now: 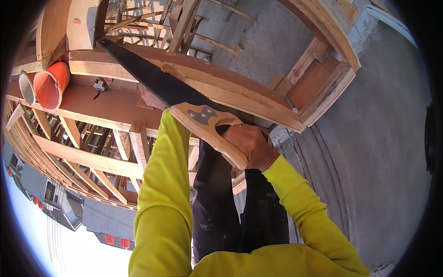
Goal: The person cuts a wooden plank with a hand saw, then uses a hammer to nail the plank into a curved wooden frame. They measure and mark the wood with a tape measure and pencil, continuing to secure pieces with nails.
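A handsaw with a dark blade and a pale wooden handle (194,125) stretches from the middle of the view toward the upper left. My right hand (251,144) is closed around that handle, with fingers through its opening. The toothed edge faces a long timber beam (217,88) on the far side; whether the teeth touch it I cannot make out. Behind the blade, my left hand (151,98) shows only in part, low over a brown plank (115,104); its fingers are mostly hidden. A small white tape measure (100,85) lies on this plank, left of that hand.
An orange bucket (51,85) and a grey bucket (27,87) lie on their sides at the left. Below the plank is open timber framing (92,154) with gaps. A wooden box-like frame (318,87) stands at upper right, beside a grey concrete surface (378,138).
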`<state>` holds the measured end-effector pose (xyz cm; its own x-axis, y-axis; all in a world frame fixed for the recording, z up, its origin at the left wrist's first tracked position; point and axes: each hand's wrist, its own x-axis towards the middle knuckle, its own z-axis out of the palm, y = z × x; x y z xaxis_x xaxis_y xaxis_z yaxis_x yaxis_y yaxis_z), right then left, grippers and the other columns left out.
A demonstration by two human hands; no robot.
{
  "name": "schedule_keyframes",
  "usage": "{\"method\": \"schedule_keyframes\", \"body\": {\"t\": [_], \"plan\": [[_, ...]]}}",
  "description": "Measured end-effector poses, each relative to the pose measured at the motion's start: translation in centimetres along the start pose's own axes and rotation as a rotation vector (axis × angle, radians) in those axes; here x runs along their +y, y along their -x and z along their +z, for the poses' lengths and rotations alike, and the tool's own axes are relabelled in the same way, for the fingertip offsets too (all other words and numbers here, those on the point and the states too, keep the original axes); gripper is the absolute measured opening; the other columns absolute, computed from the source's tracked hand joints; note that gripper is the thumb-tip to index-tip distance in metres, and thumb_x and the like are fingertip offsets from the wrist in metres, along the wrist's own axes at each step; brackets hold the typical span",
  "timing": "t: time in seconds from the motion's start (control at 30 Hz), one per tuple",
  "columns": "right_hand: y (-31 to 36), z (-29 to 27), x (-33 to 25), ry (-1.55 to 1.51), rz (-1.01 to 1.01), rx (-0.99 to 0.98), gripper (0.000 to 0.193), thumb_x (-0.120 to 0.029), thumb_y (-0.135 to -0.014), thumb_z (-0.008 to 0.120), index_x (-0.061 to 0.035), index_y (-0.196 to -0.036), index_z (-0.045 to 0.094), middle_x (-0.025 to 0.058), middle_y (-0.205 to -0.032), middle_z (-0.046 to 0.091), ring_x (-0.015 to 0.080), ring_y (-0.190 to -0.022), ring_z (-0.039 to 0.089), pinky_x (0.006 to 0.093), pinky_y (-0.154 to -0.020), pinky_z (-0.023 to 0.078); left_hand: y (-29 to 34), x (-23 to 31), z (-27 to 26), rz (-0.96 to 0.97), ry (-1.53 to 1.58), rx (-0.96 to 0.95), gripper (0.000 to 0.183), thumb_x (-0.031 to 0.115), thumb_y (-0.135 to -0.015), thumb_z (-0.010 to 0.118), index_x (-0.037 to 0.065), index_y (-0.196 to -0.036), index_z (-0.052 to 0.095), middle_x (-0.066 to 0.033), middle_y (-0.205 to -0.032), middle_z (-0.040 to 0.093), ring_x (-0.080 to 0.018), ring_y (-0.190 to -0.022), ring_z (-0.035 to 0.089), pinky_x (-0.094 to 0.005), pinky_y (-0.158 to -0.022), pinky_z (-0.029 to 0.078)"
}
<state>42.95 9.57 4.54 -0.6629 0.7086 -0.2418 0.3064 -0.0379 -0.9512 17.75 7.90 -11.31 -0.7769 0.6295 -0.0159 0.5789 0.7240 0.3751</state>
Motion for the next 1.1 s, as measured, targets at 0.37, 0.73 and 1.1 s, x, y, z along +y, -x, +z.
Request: {"method": "schedule_keyframes", "body": {"t": [0.37,0.73,1.1], "plan": [[1.4,2.0,-0.2,-0.033,0.043,0.092,0.023,-0.016,-0.071,0.077,-0.0093,-0.084,0.059,0.0089,-0.077,0.059,0.0316,-0.069,0.063,0.0388,-0.063,0.052,0.9,0.3,0.8,0.047,0.007,-0.015,0.045,0.050,-0.089,0.057,0.009,-0.102,0.070,-0.0132,-0.090,0.068,-0.0374,-0.090,0.064,-0.0495,-0.076,0.050],[-5.2,3.0,1.7,0.005,-0.031,0.172,0.027,-0.017,-0.072,0.078,-0.0084,-0.091,0.060,0.0112,-0.077,0.063,0.0341,-0.071,0.066,0.0398,-0.062,0.052,-0.1,1.3,1.8,0.047,0.007,-0.005,0.040,0.045,-0.089,0.059,0.008,-0.101,0.070,-0.0143,-0.089,0.069,-0.0377,-0.089,0.066,-0.0496,-0.075,0.051],[-5.2,1.6,0.9,-0.012,0.053,0.135,0.024,-0.013,-0.073,0.077,-0.0064,-0.087,0.060,0.0127,-0.080,0.062,0.0352,-0.073,0.064,0.0404,-0.065,0.053,0.2,1.7,2.5,0.056,-0.001,-0.001,0.036,0.040,-0.089,0.061,0.007,-0.100,0.071,-0.0153,-0.088,0.070,-0.0381,-0.087,0.068,-0.0498,-0.074,0.052]]}}
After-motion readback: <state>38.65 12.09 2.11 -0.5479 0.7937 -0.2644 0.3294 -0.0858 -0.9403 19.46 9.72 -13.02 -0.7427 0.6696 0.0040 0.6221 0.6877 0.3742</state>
